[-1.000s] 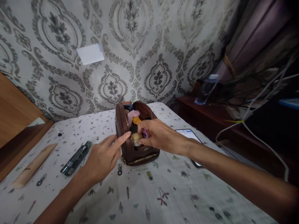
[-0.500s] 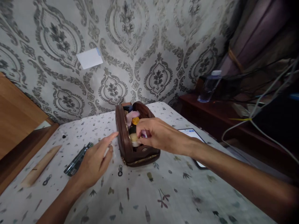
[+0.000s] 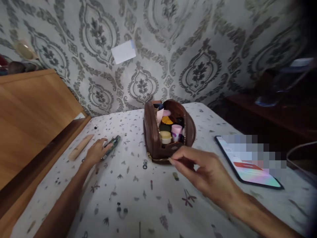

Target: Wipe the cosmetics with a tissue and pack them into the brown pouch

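A brown zip-up pouch (image 3: 151,132) stands gaping on the patterned sheet. Inside it are a yellow-lidded jar (image 3: 165,137), a pink-and-purple container (image 3: 176,133), an orange round item (image 3: 167,120) and other small things. At the pouch's front lower edge, my right hand (image 3: 201,168) pinches thumb and forefinger together on the zip edge. My left hand (image 3: 96,151) rests further left with its fingers apart, thumb against a dark green, shiny slim case (image 3: 112,146). Just left of that hand lies a beige flat strip-like item (image 3: 80,147).
A phone (image 3: 250,165) with a lit, partly blurred screen lies on the sheet (image 3: 138,201) at right. Beyond it, a clear bottle (image 3: 279,84) stands on a dark red table (image 3: 247,109). A wooden board (image 3: 37,109) borders the left side; patterned wall behind.
My right hand has come out of the pouch to its front edge. My left hand has moved away from the pouch to the green case. The view has turned; a pink-and-purple container now shows inside.
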Available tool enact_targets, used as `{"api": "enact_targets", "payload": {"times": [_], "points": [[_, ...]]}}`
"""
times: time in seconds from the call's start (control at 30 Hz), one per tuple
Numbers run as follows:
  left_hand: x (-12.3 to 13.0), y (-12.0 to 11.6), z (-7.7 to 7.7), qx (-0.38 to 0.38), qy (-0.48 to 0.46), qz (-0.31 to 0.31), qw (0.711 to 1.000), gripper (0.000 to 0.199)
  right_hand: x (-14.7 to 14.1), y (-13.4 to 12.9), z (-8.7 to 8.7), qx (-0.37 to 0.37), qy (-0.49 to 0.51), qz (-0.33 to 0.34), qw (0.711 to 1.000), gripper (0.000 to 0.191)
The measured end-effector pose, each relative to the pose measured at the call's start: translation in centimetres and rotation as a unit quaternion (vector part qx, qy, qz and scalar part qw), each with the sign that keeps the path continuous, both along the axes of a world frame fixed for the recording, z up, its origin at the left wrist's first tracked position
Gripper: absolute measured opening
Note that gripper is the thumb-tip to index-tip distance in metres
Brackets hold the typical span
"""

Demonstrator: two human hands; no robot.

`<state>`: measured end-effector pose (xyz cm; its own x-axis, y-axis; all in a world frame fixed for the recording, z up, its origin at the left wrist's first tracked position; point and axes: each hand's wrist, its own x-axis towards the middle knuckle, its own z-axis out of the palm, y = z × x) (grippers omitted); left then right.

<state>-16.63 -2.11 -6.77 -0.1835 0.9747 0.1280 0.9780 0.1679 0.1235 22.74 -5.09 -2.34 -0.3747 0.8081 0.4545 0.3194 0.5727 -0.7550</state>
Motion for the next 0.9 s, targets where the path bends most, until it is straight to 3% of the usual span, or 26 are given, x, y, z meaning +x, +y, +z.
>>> {"api": "enact_targets", "payload": {"times": [0.1, 0.23, 0.43, 0.6, 0.7, 0.8, 0.9], "points": [[0.4, -0.2, 0.2, -0.038, -0.05, -0.031, 0.998, 0.059, -1.5, -0.6, -1.8, -0.034, -0.022, 0.032, 0.999, 0.024], [2.1, -0.6, 0.8, -0.054, -0.026, -0.039, 0.997, 0.046, -4.1, -0.7, -3.8, -0.123, -0.051, 0.087, 0.987, 0.027], [2.2, -1.3, 0.5, 0.003, -0.053, -0.004, 0.999, 0.043, -9.7, -0.3, -6.4, -0.314, 0.014, 0.17, 0.934, 0.023], [2.1, -1.4, -0.3, 0.074, -0.209, 0.0, 0.975, 0.043, -16.4, 1.1, -8.4, -0.458, 0.177, 0.121, 0.863, 0.06], [3.0, -1.6, -0.6, 0.121, -0.294, -0.03, 0.947, 0.042, -20.1, 1.7, -8.7, -0.5, 0.312, 0.14, 0.795, 0.071], [4.3, -2.1, -0.7, 0.157, -0.297, -0.046, 0.941, 0.041, -22.3, 1.8, -8.8, -0.514, 0.399, 0.182, 0.737, 0.074], [5.4, -2.8, -0.6, 0.171, -0.279, -0.07, 0.942, 0.04, -22.7, 1.8, -8.9, -0.519, 0.441, 0.178, 0.711, 0.071]]}}
